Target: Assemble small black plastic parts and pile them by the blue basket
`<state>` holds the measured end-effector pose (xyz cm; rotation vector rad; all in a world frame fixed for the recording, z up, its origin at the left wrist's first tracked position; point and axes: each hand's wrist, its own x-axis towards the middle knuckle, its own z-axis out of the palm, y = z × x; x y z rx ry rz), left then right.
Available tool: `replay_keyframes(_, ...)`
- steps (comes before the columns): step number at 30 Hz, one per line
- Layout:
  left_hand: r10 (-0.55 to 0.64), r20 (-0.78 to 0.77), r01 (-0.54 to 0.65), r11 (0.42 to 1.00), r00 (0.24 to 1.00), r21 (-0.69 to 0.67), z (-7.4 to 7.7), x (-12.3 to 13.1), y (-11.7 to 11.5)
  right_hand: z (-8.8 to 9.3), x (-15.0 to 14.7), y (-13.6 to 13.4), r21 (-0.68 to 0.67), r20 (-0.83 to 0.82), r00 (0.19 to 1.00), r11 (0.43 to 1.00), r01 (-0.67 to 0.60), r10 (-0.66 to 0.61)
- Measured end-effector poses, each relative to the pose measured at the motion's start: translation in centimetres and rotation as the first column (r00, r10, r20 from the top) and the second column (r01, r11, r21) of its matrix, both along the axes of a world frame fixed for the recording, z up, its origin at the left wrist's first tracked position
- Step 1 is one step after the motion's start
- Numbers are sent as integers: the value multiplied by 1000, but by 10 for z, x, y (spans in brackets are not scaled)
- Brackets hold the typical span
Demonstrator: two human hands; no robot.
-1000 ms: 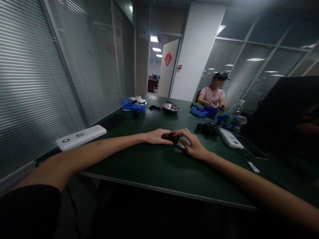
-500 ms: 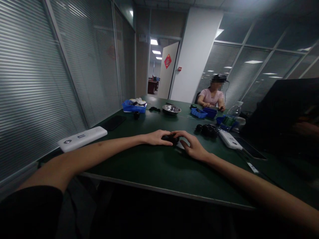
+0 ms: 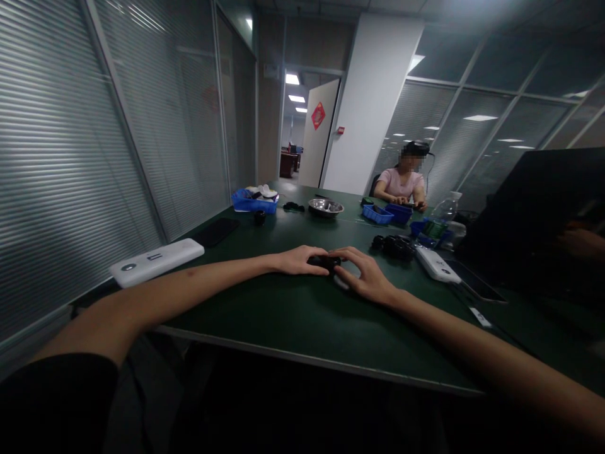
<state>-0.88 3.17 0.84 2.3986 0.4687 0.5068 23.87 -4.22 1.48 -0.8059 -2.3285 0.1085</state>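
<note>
Low over the green table [image 3: 283, 315], my left hand [image 3: 300, 260] is closed around a small black rounded part [image 3: 324, 262]. The thumb lies along its near side and the fingers along the far side. From the right, my right hand [image 3: 366, 275] pinches that part's right end between thumb and fingertips. Fingers cover much of the part, so its exact kind cannot be made out. Something pale shows on the table beneath my right thumb. To the right of that hand lies a pile of black parts [image 3: 396, 247].
A steel bowl [image 3: 326, 209], a blue basket [image 3: 255, 203] and a round black part [image 3: 259, 217] stand farther back. At left lies a white device [image 3: 158, 261]; at right, a white power bank [image 3: 437, 263], a phone [image 3: 477, 282] and a bottle [image 3: 439, 221]. Another person [image 3: 401, 183] sits across.
My right thumb has come up against the black part, closing the gap seen before. My left hand has hardly moved. The person across has shifted their hands slightly.
</note>
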Motion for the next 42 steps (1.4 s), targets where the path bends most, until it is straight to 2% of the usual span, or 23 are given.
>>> replay_keyframes(16, -27, 35, 27, 1000, 999, -3, 0, 0, -1, -1, 7, 2, -137, -10, 997, 988, -76, 75)
replay_keyframes(21, -13, 25, 13, 1000, 1000, -3, -1, 1, -1, 0, 0, -3, -29, -22, 999, 999, 30, -31)
replay_keyframes(26, -17, 16, 17, 1000, 1000, -21, 0, 0, -1, -1, -9, -5, 105, 85, 992, 991, 89, -98)
replay_keyframes(42, -12, 18, 11, 999, 1000, 34, 0, 1, -2, -2, -4, 1, 30, 52, 998, 999, -43, 42)
